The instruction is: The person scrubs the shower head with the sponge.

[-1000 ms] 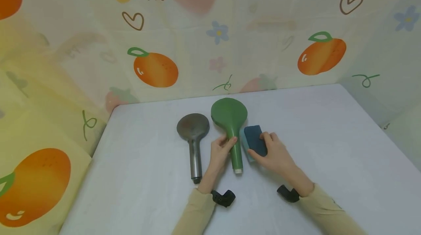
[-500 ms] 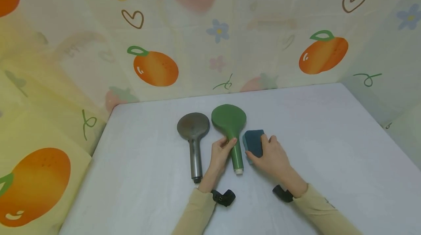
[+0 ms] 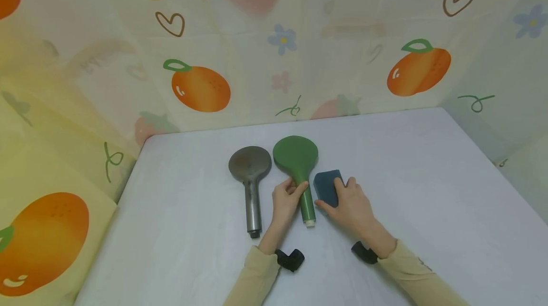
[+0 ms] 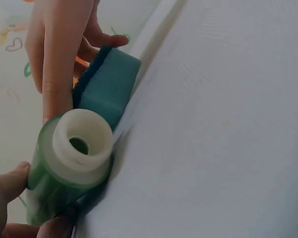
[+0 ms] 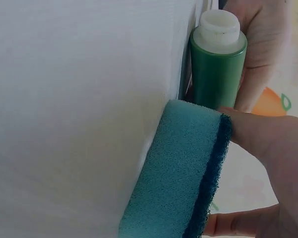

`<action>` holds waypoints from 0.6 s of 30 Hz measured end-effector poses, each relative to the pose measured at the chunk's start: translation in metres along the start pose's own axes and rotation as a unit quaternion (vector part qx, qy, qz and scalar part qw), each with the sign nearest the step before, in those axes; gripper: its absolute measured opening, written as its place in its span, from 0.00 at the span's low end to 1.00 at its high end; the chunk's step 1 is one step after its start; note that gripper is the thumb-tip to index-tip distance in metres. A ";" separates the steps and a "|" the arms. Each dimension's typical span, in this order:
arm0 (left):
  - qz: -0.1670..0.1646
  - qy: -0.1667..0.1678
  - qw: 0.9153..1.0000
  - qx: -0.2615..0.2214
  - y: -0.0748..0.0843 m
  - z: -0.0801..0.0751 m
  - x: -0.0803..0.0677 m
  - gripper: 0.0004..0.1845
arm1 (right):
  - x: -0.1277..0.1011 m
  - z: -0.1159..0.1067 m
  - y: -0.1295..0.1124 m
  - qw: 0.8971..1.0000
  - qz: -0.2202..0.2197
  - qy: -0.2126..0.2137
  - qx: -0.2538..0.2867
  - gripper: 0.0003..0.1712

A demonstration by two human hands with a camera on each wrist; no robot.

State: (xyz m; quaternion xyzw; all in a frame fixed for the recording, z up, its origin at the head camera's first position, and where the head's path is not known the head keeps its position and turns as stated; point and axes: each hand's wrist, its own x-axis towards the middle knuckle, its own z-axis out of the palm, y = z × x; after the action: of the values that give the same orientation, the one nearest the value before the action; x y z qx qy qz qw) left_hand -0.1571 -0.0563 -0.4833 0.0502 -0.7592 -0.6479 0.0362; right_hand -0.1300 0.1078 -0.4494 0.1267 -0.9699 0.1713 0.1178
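The right hand's (image 3: pixel 348 203) grip is closed on a teal rectangular foam sponge (image 3: pixel 327 187), just right of the green plastic shower head (image 3: pixel 297 165), whose handle, pointing toward the person on the white surface (image 3: pixel 411 177), is held by the left hand (image 3: pixel 286 199).

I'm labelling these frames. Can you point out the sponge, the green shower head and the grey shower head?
sponge (image 3: pixel 327 187), head view, on its dark top face.
green shower head (image 3: pixel 296 153), head view, on the round head.
grey shower head (image 3: pixel 250 162), head view, on the round head.
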 end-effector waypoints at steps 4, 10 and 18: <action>0.034 0.005 0.997 0.071 0.007 -0.004 -0.003 0.20 | -0.001 -0.003 0.000 1.000 0.002 -0.006 -0.016 0.33; 0.102 0.018 0.987 0.123 0.035 -0.036 -0.007 0.15 | 0.004 -0.015 -0.001 0.999 0.006 -0.035 -0.008 0.25; 0.173 0.142 0.952 0.211 0.038 -0.106 0.001 0.09 | 0.012 -0.027 -0.005 0.998 -0.014 -0.061 -0.015 0.25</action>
State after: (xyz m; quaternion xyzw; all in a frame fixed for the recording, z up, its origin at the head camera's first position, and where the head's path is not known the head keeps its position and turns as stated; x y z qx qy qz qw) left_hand -0.1460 -0.1549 -0.4294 0.0161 -0.8627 -0.4429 0.2434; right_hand -0.1347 0.1101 -0.4202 0.1483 -0.9758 0.1476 0.0630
